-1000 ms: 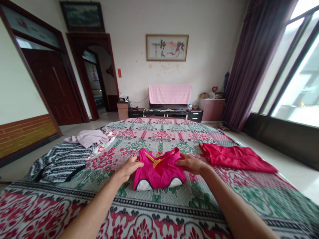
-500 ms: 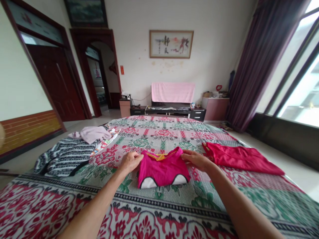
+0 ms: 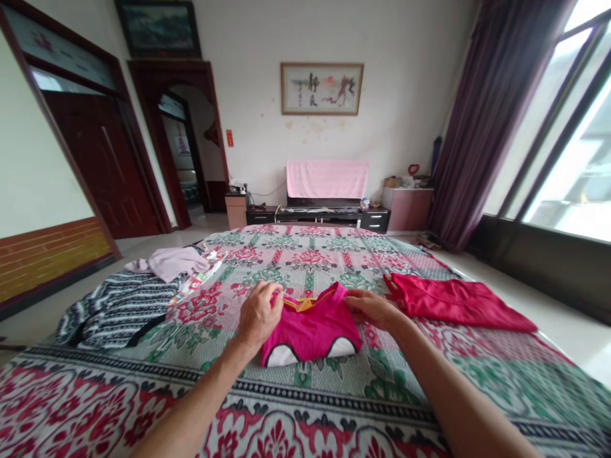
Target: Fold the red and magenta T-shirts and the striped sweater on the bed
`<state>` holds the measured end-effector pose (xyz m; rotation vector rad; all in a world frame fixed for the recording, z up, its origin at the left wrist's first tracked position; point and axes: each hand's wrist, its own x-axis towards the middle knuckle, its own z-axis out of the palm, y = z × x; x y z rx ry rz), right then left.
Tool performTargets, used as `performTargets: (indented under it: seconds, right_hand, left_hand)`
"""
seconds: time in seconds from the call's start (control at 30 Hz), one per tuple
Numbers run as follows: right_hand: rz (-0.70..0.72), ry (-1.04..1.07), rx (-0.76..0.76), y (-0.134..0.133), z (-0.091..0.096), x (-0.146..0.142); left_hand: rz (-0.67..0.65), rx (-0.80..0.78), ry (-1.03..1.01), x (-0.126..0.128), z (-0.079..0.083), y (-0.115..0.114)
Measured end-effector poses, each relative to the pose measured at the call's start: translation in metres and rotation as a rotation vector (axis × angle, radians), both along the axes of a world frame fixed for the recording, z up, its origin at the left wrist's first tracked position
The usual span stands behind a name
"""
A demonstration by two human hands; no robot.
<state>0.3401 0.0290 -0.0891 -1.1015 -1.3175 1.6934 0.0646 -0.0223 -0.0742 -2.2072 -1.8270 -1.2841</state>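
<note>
Garment of folded magenta fabric (image 3: 312, 327) lies on the flower-patterned woven cover (image 3: 310, 257), left hand (image 3: 260, 313) and right hand (image 3: 373, 309) touching its opposite upper edges; whether they grip, I cannot tell. Open cover stretches ahead.

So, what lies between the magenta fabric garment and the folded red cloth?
In the head view: the right hand, at one corner of the garment, then a strip of floral woven bedspread.

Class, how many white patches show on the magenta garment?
2: the left white patch and the right white patch, both along the near edge of the magenta garment. Others may be hidden underneath.
</note>
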Motion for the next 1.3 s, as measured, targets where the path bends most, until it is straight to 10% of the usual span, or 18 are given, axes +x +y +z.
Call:
performTargets:
  seconds: [0.2,0.4,1.0,1.3]
  right_hand:
    - [0.022,0.006,0.073,0.003,-0.003,0.004]
    - [0.034,-0.056,0.037,0.005,-0.007,0.006]
    - [-0.124,0.05,0.017,0.004,-0.002,0.0]
    - [-0.234,-0.019,0.169,0.006,-0.001,-0.013]
  left_hand:
    - [-0.192,-0.026,0.049,0.066,0.023,0.019]
    - [-0.267,-0.126,0.134,0.105,0.008,0.036]
    - [-0.272,-0.317,0.014,0.094,0.002,0.05]
    - [-0.345,0.125,0.413,0.078,-0.002,0.005]
